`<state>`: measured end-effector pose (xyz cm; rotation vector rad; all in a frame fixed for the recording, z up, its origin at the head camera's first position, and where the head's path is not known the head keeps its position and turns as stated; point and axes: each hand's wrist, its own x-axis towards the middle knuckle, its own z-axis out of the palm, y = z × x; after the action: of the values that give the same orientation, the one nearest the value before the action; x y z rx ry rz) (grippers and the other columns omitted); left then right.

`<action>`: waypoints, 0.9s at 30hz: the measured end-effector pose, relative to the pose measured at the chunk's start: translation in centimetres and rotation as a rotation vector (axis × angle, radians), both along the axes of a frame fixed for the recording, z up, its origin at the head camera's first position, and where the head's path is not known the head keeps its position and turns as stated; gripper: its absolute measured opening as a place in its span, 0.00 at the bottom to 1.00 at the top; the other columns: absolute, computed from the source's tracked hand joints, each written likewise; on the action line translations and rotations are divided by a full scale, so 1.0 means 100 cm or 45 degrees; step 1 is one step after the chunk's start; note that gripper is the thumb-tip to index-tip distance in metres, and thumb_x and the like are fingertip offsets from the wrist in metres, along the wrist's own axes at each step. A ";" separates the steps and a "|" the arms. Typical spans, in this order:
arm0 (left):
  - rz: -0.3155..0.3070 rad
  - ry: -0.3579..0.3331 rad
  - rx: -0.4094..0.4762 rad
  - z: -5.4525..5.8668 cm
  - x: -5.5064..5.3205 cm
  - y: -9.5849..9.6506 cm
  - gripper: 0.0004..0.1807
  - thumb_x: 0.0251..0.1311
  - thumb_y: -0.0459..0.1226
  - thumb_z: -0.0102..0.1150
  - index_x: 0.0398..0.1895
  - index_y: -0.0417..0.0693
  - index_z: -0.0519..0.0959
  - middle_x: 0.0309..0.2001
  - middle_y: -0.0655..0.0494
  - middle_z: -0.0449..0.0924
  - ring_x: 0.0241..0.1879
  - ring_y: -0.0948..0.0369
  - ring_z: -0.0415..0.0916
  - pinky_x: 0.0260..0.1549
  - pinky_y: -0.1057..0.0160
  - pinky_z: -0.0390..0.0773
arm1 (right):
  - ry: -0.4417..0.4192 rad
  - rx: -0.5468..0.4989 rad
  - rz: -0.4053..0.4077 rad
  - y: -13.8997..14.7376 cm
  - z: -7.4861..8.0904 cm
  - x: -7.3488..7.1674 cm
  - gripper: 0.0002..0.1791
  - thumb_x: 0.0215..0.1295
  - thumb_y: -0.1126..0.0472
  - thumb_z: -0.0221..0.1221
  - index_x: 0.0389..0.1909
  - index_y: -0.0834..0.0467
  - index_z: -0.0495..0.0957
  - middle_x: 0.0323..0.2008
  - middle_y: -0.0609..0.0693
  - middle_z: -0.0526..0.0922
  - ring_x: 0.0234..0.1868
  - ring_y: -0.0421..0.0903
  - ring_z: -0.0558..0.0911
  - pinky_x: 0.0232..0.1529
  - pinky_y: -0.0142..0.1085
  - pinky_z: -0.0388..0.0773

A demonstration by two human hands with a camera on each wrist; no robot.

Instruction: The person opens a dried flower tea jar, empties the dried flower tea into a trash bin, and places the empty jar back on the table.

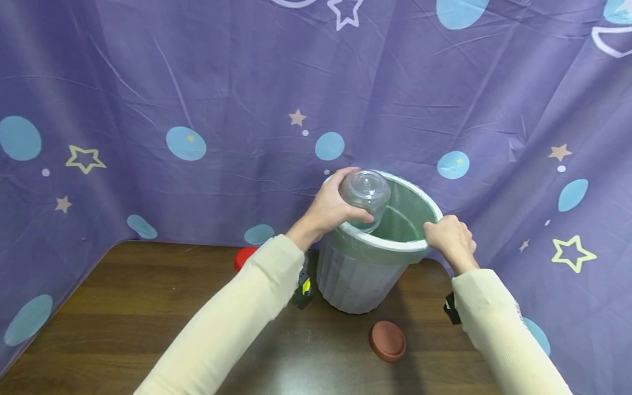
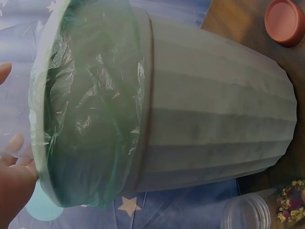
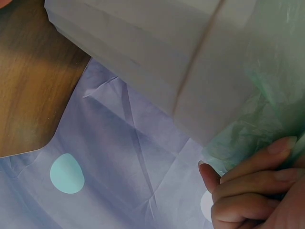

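Note:
My left hand (image 1: 329, 206) grips a clear jar (image 1: 367, 189) at the bin's left rim. The jar is upside down, its round base facing up and its mouth toward the inside of the bin. The grey ribbed bin (image 1: 353, 277) wears a thin green bag (image 1: 407, 216) folded over its white rim (image 1: 429, 200). On the bin's right side my right hand (image 1: 450, 238) holds the rim, fingers curled over the bag's edge (image 3: 248, 143). In the left wrist view only part of my left hand (image 2: 16, 186) shows, beside the rim.
A reddish-brown round lid (image 1: 387, 341) lies on the wooden table (image 1: 163, 307) in front of the bin. Left of the bin, a red object (image 1: 244, 258) is partly behind my sleeve. A clear container (image 2: 248, 212) stands near dried flowers (image 2: 291, 202). A purple patterned curtain (image 1: 237, 115) hangs behind.

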<state>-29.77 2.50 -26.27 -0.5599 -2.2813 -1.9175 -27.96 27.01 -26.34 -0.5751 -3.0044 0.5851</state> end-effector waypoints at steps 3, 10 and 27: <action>0.014 0.000 0.021 0.000 0.000 0.001 0.55 0.30 0.28 0.78 0.70 0.56 0.65 0.64 0.51 0.70 0.61 0.52 0.71 0.65 0.52 0.69 | 0.008 0.002 0.002 0.000 0.000 0.000 0.28 0.60 0.51 0.43 0.48 0.70 0.73 0.56 0.72 0.74 0.58 0.70 0.74 0.51 0.60 0.73; 0.102 -0.059 0.156 0.001 0.002 0.002 0.52 0.33 0.29 0.78 0.70 0.50 0.65 0.62 0.52 0.72 0.60 0.53 0.71 0.65 0.54 0.69 | 0.006 -0.005 0.006 0.000 0.000 0.000 0.28 0.60 0.50 0.43 0.48 0.70 0.73 0.57 0.72 0.74 0.58 0.70 0.73 0.52 0.60 0.72; 0.440 -0.063 -0.230 0.009 0.010 0.011 0.52 0.35 0.51 0.80 0.68 0.52 0.67 0.63 0.52 0.76 0.66 0.50 0.69 0.66 0.51 0.69 | -0.003 -0.007 0.008 0.000 0.000 -0.001 0.28 0.59 0.51 0.42 0.48 0.70 0.73 0.57 0.72 0.74 0.58 0.70 0.73 0.52 0.61 0.72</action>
<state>-28.81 3.57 -25.42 -0.1204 -2.4055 -1.5920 -28.02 26.96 -26.35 -0.5670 -3.0094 0.5930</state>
